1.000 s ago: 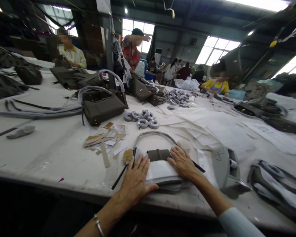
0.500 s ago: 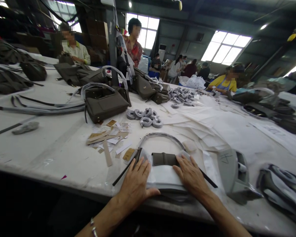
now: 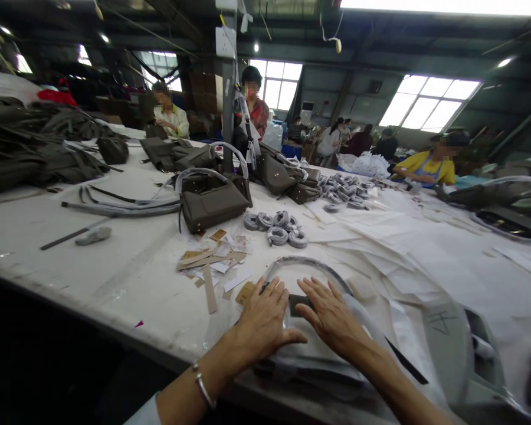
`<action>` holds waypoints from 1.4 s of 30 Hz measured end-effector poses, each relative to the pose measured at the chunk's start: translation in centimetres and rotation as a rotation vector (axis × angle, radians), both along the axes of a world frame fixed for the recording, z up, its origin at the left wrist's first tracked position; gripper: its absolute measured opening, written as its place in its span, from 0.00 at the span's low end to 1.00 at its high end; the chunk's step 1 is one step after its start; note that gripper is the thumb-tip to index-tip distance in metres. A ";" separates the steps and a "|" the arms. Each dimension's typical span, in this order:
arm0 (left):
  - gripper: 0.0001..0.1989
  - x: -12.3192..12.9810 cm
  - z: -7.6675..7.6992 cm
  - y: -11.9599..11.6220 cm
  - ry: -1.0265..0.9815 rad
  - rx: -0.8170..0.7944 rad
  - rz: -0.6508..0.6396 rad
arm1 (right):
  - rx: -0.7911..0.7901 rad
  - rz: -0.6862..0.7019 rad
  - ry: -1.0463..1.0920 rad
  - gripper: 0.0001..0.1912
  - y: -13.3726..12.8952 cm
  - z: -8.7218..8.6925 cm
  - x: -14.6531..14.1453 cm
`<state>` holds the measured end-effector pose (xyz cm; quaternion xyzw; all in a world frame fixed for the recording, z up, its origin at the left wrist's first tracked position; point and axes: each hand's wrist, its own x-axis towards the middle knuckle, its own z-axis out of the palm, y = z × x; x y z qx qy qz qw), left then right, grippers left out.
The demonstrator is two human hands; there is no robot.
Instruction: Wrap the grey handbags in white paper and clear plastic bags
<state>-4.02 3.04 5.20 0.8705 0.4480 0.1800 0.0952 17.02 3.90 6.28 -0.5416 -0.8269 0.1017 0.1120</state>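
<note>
In front of me at the table edge lies a dark olive handbag, partly under clear wrapping. Its arched handle is wrapped in plastic and stands toward the far side. My left hand rests flat over the bag's left part, fingers stretched and thumb out to the right. Over the right part is my right hand, open with spread fingers; whether it touches the bag or hovers I cannot tell. A dark strap end sticks out beyond my right forearm. Both hands hide much of the bag.
Paper and card scraps lie left of the bag. Coiled grey straps sit behind it, near a finished-looking handbag. A grey-green curved object with handwriting stands at right. White sheets cover the right side. Several people work beyond.
The view has swung left, so things appear shifted right and slightly lower. My right hand's fingers are more spread and nearer my left hand, covering more of the olive part.
</note>
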 end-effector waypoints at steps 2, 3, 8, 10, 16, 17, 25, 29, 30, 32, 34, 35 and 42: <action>0.37 0.2 -1.0 1.0 0.013 -0.045 -0.005 | -0.048 0.014 -0.018 0.29 0.1 -1.2 -0.5; 0.34 0.2 -1.4 1.3 0.005 -0.063 -0.007 | -0.068 0.017 -0.026 0.29 0.0 -1.9 -0.4; 0.28 -0.2 -0.5 1.7 -0.055 -0.095 -0.036 | -0.033 0.032 -0.036 0.31 -1.5 -4.8 1.0; 0.23 -1.0 0.6 2.6 -0.031 -0.160 -0.047 | 0.034 0.082 -0.038 0.31 -2.1 -5.6 1.8; 0.13 -2.6 1.0 10.9 0.012 -0.110 0.225 | 0.302 0.198 -0.078 0.36 -2.6 -7.1 2.8; 0.14 -2.3 0.7 12.7 0.014 -0.090 0.239 | 0.330 0.204 -0.080 0.37 -2.6 -7.1 2.8; 0.16 1.9 -1.4 21.7 0.062 -0.029 0.255 | 0.287 0.172 -0.069 0.36 -3.0 -6.0 2.4; 0.12 1.6 -0.9 20.6 0.068 -0.022 0.218 | 0.197 0.142 -0.046 0.33 -3.2 -5.5 2.2; 0.11 1.5 -0.5 19.7 0.063 -0.009 0.204 | 0.176 0.134 -0.037 0.33 -3.3 -5.5 2.2; 0.11 1.7 0.6 17.2 0.054 0.021 0.179 | 0.136 0.119 -0.016 0.33 -3.3 -5.3 2.1; 0.17 2.1 2.0 14.5 0.051 0.040 0.144 | 0.108 0.108 0.006 0.33 -3.3 -5.2 2.0; 0.19 2.3 2.6 13.3 0.047 0.050 0.113 | 0.098 0.101 0.014 0.33 -3.3 -5.1 2.0; 0.08 -0.2 3.0 12.1 -0.015 -0.013 0.228 | 0.077 0.087 0.065 0.28 -3.6 -4.1 2.2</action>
